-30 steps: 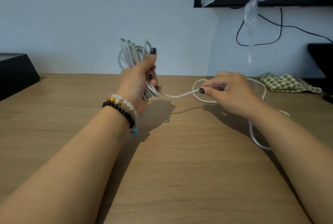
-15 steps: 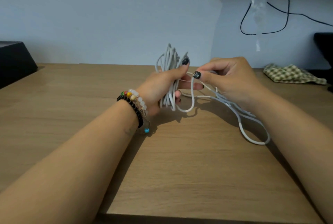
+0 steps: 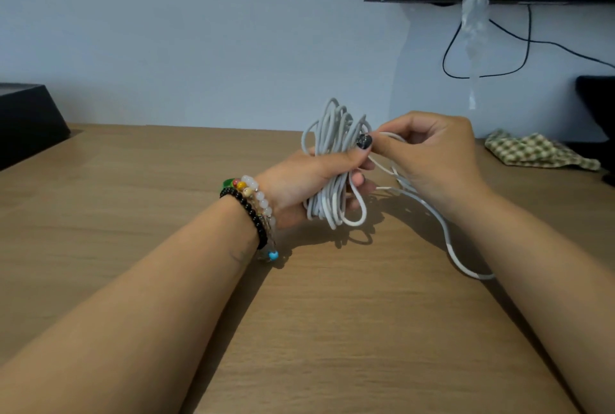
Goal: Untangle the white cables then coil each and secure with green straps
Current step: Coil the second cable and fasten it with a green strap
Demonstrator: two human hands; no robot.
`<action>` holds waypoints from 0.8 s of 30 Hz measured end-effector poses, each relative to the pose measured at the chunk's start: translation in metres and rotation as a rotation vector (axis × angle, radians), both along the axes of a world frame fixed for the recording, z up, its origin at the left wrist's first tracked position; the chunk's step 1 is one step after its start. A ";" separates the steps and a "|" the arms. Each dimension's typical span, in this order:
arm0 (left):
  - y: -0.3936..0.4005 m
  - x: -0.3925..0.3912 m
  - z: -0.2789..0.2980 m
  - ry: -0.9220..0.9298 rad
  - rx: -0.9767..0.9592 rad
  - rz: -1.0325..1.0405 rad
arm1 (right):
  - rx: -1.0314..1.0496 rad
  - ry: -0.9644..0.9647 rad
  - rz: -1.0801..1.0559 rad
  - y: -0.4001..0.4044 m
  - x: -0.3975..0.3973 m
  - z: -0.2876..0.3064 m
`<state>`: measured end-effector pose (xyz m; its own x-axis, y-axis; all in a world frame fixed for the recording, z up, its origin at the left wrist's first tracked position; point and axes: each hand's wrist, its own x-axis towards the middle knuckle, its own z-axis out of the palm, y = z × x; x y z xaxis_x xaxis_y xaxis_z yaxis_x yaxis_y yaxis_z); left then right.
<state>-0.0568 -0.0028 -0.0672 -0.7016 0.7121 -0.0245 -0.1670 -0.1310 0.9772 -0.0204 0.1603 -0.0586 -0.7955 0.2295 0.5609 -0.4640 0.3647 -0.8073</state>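
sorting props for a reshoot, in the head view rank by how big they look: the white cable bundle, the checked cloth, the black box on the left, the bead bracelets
1. white cable bundle, nearer the camera
2. checked cloth and black box look alike; the box is cut off by the frame edge, so unranked
3. bead bracelets

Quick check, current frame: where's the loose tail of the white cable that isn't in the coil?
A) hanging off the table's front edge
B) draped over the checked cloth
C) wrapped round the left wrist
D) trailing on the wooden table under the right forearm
D: the loose tail runs from the right hand down across the wooden table, while the left hand grips the bundled white cable coil.
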 end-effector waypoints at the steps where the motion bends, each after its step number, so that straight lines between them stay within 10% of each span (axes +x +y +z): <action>1: 0.000 0.000 0.000 -0.024 0.013 -0.015 | 0.009 0.006 -0.015 -0.001 0.000 0.000; 20: -0.039 -0.031 0.030 -0.157 0.719 0.585 | 0.316 -0.202 -0.026 0.029 -0.013 -0.003; 24: -0.034 -0.029 0.022 -0.076 0.551 0.608 | 0.268 -0.127 -0.020 0.022 -0.006 0.000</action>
<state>-0.0859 -0.0365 -0.0447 -0.9791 0.1323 0.1542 0.0242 -0.6774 0.7352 -0.0264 0.1819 -0.0585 -0.8601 0.1033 0.4996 -0.3556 0.5808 -0.7322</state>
